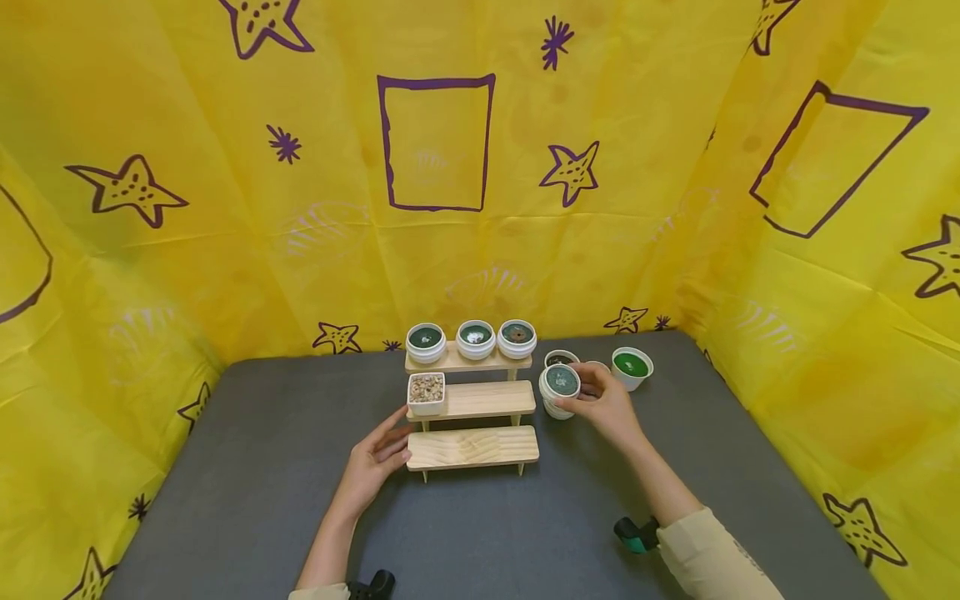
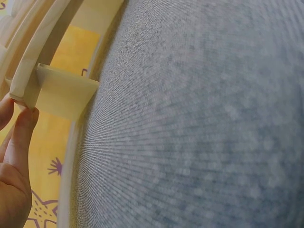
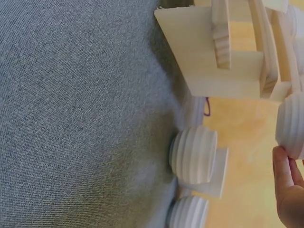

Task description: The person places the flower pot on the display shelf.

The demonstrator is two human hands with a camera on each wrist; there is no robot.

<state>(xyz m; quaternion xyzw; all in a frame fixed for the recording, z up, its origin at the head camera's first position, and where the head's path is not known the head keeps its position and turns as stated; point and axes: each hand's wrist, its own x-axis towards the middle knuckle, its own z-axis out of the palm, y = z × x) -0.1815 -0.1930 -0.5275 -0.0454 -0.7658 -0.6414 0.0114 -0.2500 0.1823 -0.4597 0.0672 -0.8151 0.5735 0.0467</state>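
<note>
Pot (image 1: 561, 382) with a dull green top is up off the gray surface (image 1: 487, 533), just right of the wooden step stand (image 1: 472, 448), and your right hand (image 1: 609, 410) pinches it with thumb and fingers. Your left hand (image 1: 370, 468) has its thumb and fingers nipped on the stand's left end. Three round pots (image 1: 476, 340) sit on the far top step (image 1: 450, 363), and a square cup (image 1: 427, 407) sits left on the middle step (image 1: 487, 400).
</note>
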